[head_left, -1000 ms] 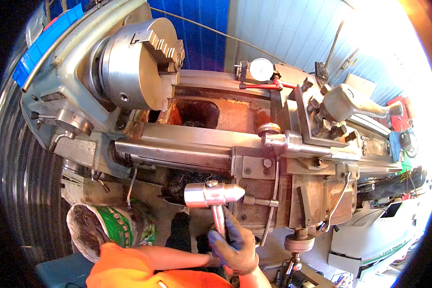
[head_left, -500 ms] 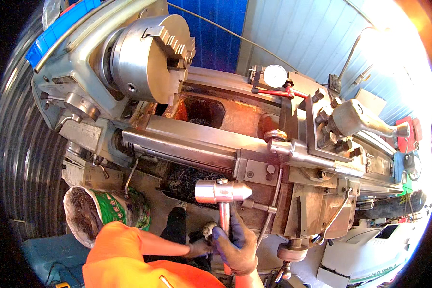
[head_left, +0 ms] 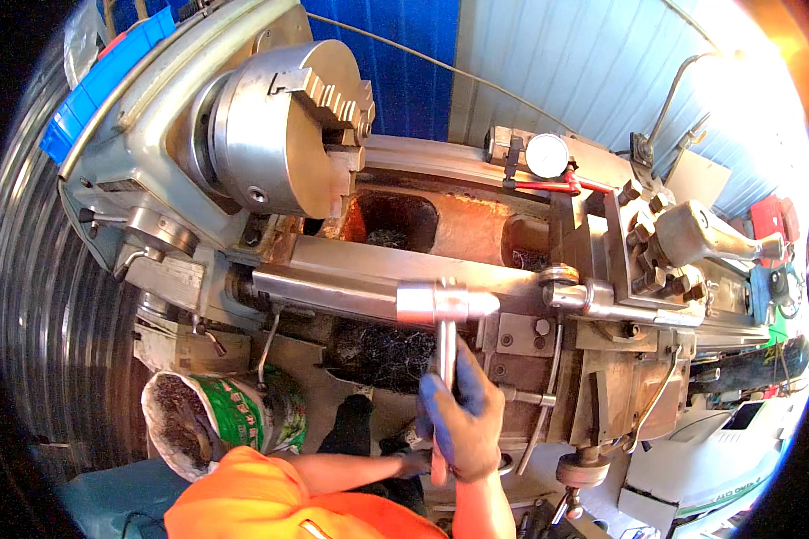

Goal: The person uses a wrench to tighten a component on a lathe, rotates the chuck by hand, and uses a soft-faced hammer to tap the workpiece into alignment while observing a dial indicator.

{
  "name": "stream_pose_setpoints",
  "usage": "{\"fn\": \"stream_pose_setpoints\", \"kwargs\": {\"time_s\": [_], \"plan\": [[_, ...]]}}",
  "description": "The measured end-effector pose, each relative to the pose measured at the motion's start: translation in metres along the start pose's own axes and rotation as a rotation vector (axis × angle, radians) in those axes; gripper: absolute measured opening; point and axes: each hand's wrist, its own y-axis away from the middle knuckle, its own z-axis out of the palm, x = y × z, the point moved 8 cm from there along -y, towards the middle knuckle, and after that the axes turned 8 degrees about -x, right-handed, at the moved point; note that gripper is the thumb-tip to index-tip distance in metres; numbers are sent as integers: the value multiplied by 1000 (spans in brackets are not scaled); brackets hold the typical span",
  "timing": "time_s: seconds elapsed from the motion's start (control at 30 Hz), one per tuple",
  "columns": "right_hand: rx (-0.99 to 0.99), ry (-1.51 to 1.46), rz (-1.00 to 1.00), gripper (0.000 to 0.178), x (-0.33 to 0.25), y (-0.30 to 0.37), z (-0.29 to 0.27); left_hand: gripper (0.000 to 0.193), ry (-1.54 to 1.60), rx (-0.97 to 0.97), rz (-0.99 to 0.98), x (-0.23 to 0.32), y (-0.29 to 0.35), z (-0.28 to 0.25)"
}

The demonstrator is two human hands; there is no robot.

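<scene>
My right hand (head_left: 466, 415), in a dark grey-blue glove, is closed round the handle of a metal hammer (head_left: 422, 304). The hammer stands upright in front of the lathe bed (head_left: 377, 260), its shiny head on top with a tapered end to the right. Below the grip, the reddish end of the handle shows. My left hand (head_left: 412, 463), also in a dark glove, is low beside the right wrist; its fingers are hidden. The lathe's three-jaw chuck (head_left: 274, 139) is at the upper left, with no workpiece in its jaws.
A dial gauge (head_left: 546, 156) on a red arm sits on the carriage. Right of it is the tool post with its handle (head_left: 706, 235). A bucket of dark chips (head_left: 175, 413) stands at lower left. Metal shavings (head_left: 382, 352) lie under the bed; levers stick out in front.
My right hand has raised the hammer up and to the right, so its head now overlaps the lathe bed's front. The whole view has shifted slightly.
</scene>
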Motion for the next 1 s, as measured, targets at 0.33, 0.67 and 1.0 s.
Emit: {"fn": "stream_pose_setpoints", "kwargs": {"time_s": [0.33,0.67,1.0], "plan": [[77,-141,-128,26,-36,-136,22,42,93,912,95,228,458,-308],[34,-148,-87,46,-62,-190,49,25,-1066,1553,112,322,495,-462],[35,8,-183,47,-54,-207,45,24,-970,1549,126,323,487,-465]]}}
